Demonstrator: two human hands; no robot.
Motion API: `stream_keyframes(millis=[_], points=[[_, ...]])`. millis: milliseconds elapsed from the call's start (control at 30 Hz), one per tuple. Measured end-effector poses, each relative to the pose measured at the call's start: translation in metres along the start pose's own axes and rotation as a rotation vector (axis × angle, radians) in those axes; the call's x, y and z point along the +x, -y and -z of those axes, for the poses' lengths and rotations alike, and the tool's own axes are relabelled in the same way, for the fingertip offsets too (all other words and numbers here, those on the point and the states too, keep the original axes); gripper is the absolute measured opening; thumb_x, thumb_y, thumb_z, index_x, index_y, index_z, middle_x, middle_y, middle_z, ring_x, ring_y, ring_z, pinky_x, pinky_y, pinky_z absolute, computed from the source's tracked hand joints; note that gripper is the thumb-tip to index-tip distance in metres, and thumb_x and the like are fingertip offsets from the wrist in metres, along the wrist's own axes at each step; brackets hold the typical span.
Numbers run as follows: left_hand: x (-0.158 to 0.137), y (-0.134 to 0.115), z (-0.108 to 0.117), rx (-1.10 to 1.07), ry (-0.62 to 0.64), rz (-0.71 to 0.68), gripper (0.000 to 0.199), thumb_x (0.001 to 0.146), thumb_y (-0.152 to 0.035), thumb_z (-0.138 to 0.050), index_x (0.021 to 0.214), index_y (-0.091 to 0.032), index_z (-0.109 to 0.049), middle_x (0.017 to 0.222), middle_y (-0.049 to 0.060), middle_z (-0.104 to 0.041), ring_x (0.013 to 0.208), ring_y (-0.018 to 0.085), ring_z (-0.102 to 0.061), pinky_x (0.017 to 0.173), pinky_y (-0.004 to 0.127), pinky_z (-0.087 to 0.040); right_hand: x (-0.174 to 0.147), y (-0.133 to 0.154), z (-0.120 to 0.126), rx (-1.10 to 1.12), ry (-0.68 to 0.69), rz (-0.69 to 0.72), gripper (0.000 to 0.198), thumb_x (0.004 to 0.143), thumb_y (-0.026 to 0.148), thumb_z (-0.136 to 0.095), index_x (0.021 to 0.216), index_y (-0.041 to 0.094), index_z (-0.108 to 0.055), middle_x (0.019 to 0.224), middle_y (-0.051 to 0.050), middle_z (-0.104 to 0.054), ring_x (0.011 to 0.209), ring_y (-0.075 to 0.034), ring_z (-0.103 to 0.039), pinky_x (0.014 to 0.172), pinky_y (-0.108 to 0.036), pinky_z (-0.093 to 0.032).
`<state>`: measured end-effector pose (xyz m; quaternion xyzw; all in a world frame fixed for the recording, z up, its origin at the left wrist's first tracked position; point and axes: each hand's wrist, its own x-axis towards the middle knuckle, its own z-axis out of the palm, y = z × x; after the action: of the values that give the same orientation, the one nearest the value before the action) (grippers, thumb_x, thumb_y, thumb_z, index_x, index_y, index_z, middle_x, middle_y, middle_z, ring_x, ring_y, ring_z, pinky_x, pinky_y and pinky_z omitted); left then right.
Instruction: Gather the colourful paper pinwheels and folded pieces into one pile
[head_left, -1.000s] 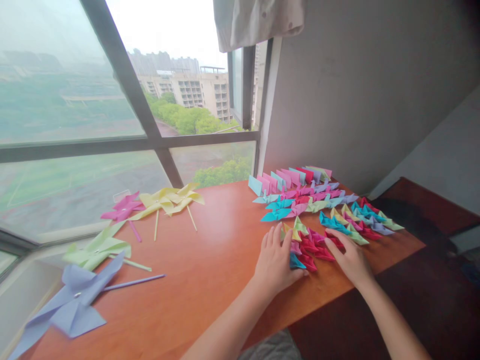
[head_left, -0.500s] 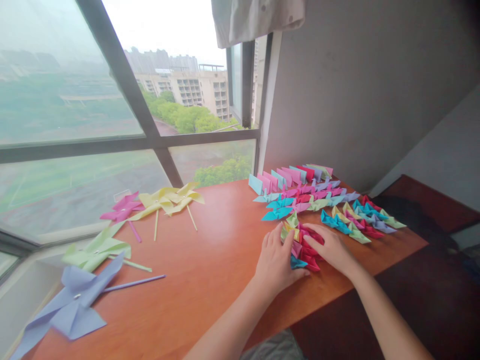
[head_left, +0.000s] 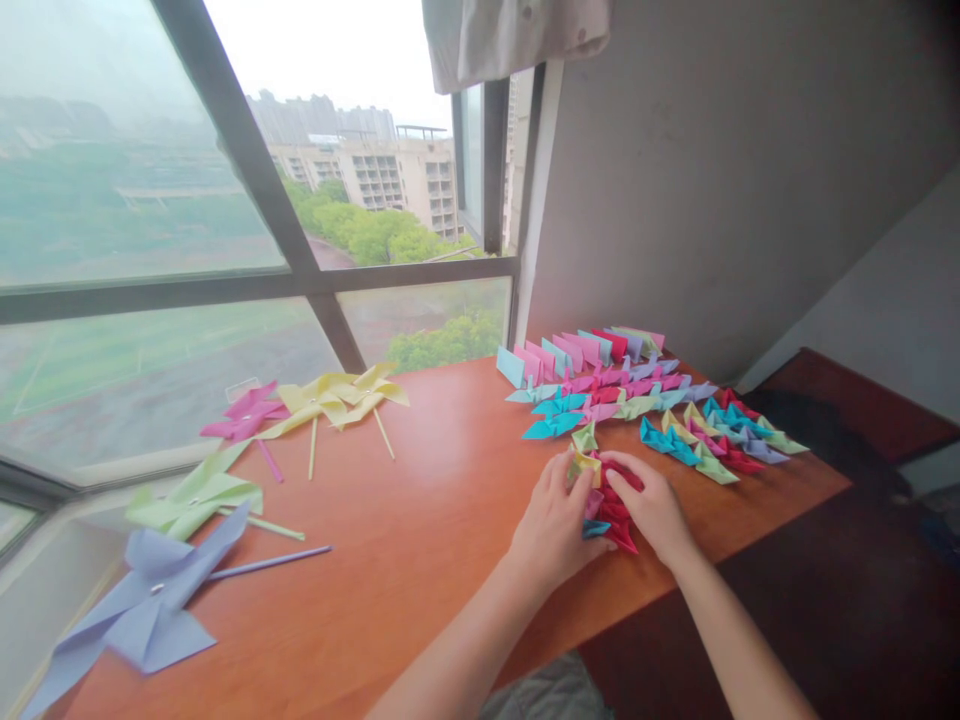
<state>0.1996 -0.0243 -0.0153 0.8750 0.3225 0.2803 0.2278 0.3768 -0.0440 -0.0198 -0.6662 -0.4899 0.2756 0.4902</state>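
My left hand (head_left: 553, 515) curls round the left side of a small cluster of folded paper pieces, its thumb reaching along the near edge. From the other side my right hand (head_left: 654, 512) grips the red folded papers (head_left: 616, 515) with bent fingers. A yellow folded paper (head_left: 587, 463) and a blue one (head_left: 595, 528) show between the hands. Just beyond them sits a light green folded paper (head_left: 584, 437). Both hands hide parts of the cluster, and the fingertips are hard to make out.
Rows of colourful paper birds (head_left: 559, 425) stand behind the hands, with upright folded papers (head_left: 568, 352) at the back. Several paper boats (head_left: 724, 440) line the right side. Paper pinwheels (head_left: 154, 590) lie along the window on the left of the wooden table (head_left: 375, 560).
My right hand has drawn slightly left and nearer, its fingers more bent on the red papers. My left hand has barely shifted.
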Motion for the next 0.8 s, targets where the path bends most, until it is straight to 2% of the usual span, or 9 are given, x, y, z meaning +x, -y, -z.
stream_keyframes(millis=[133,233,333,500,633,733,800], points=[[-0.003,-0.001,0.003,-0.027,0.009,-0.037,0.100,0.062,-0.035,-0.088,0.145,-0.024,-0.034,0.152,0.017,-0.027,0.144,0.038,-0.025,0.114,0.055,-0.035,-0.006,0.004,-0.009,0.386,-0.031,-0.182,0.031,0.077,0.037,-0.066,0.103,0.020,-0.069,0.109,-0.008,-0.073,0.104,-0.027,-0.068,0.091,-0.041,-0.055],[-0.005,-0.001,0.008,-0.095,-0.034,-0.052,0.088,0.068,-0.030,-0.082,0.143,-0.023,-0.038,0.152,0.017,-0.027,0.145,0.036,-0.024,0.116,0.052,-0.033,-0.009,0.006,-0.013,0.589,-0.018,-0.291,0.032,0.076,0.036,-0.066,0.104,0.022,-0.067,0.109,-0.008,-0.074,0.103,-0.028,-0.070,0.090,-0.042,-0.057],[-0.005,-0.003,0.013,-0.205,-0.112,-0.041,0.072,0.073,-0.027,-0.077,0.137,-0.023,-0.046,0.150,0.015,-0.030,0.143,0.033,-0.029,0.114,0.048,-0.037,-0.011,0.009,-0.016,0.630,0.048,-0.321,0.031,0.080,0.038,-0.060,0.106,0.022,-0.066,0.110,-0.009,-0.074,0.103,-0.029,-0.070,0.088,-0.046,-0.058],[-0.006,-0.006,0.025,-0.288,-0.245,0.052,0.063,0.070,-0.018,-0.076,0.128,-0.024,-0.055,0.149,0.013,-0.033,0.141,0.032,-0.033,0.114,0.047,-0.037,-0.014,0.021,-0.033,0.657,0.117,-0.297,0.035,0.082,0.041,-0.053,0.110,0.022,-0.066,0.114,-0.010,-0.073,0.109,-0.030,-0.068,0.090,-0.049,-0.058],[-0.020,-0.002,0.044,-0.242,-0.311,0.090,0.055,0.071,-0.018,-0.075,0.123,-0.025,-0.058,0.150,0.012,-0.035,0.141,0.032,-0.035,0.113,0.047,-0.039,-0.022,0.038,-0.062,0.805,0.140,-0.400,0.033,0.081,0.037,-0.058,0.110,0.024,-0.066,0.114,-0.008,-0.073,0.109,-0.030,-0.067,0.094,-0.048,-0.056],[-0.039,0.011,0.068,-0.154,-0.370,0.112,0.053,0.074,-0.020,-0.074,0.123,-0.024,-0.057,0.151,0.013,-0.033,0.140,0.033,-0.037,0.110,0.047,-0.043,-0.026,0.062,-0.096,0.889,0.255,-0.418,0.032,0.081,0.037,-0.060,0.109,0.025,-0.065,0.113,-0.006,-0.073,0.107,-0.028,-0.068,0.092,-0.045,-0.056],[-0.054,0.024,0.094,-0.078,-0.427,0.142,0.051,0.076,-0.020,-0.072,0.124,-0.024,-0.056,0.150,0.013,-0.034,0.135,0.032,-0.043,0.107,0.045,-0.045,-0.025,0.084,-0.127,0.943,0.363,-0.420,0.032,0.080,0.036,-0.061,0.109,0.023,-0.065,0.111,-0.006,-0.073,0.104,-0.026,-0.069,0.089,-0.040,-0.057]])
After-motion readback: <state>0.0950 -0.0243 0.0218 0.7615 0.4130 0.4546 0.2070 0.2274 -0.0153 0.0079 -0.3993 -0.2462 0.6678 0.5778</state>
